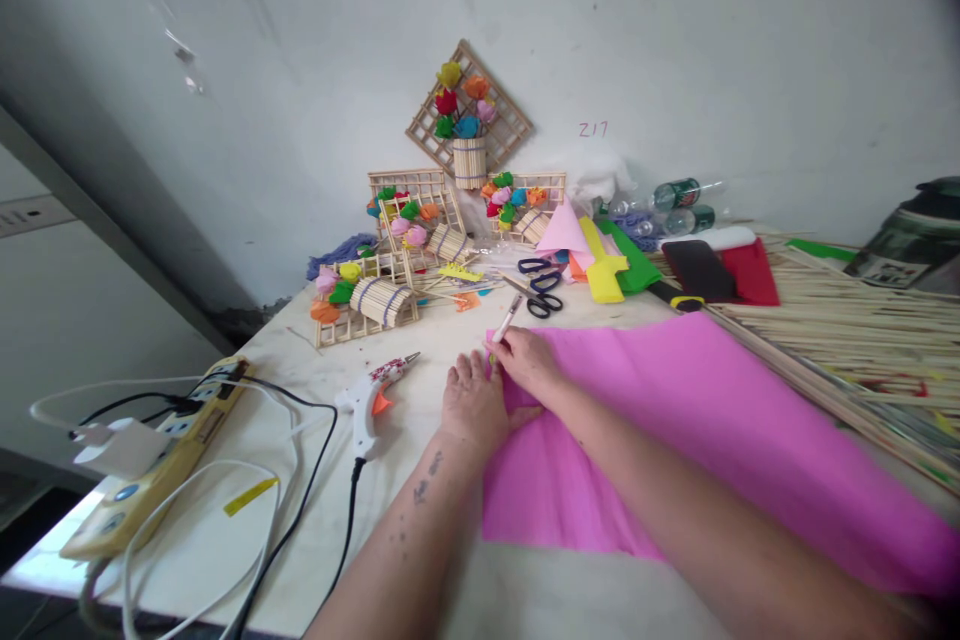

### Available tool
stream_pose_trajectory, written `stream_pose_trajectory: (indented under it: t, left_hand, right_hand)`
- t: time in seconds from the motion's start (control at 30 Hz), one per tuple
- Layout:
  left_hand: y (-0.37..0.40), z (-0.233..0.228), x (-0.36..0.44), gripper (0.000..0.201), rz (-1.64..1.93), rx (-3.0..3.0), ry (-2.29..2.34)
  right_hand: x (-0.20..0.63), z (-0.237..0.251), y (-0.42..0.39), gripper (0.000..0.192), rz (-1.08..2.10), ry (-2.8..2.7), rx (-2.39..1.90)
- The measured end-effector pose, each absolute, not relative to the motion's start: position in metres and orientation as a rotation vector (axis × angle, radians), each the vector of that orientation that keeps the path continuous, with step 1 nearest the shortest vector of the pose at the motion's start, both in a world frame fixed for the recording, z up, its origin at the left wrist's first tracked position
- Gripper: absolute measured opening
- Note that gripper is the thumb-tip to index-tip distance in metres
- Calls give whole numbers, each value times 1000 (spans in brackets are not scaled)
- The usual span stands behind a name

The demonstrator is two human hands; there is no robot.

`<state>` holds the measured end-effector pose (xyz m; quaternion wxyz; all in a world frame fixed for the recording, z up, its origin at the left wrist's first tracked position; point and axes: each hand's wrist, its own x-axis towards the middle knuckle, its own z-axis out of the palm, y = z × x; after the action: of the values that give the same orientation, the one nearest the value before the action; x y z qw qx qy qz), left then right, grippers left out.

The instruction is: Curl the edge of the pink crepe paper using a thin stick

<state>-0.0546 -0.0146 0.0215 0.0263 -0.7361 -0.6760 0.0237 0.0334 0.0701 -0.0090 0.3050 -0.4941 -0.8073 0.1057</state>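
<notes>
Fingers point(501, 345) around pen point(507, 318), on pink paper point(697, 420)

The large sheet of pink crepe paper point(697, 430) runs under both forearms and is cut off at the right edge. The right hand point(529, 360) hides the lower end of a thin white pen-like tool point(508, 317) — its kind is too small to tell. The dark green container point(911, 235) at far right is cut off too.

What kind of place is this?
Probably a craft table for making paper flowers: finished flower frames stand by the wall, with a glue gun, scissors and pink paper under both hands.
</notes>
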Motion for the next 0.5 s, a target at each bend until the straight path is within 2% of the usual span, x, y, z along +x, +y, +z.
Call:
stream_pose_trajectory:
  t: [0.5]
  left_hand:
    - [-12, 18, -57, 78, 102, -2291, -2085]
  right_hand:
    - [34, -9, 70, 25, 313, -2129, -1252]
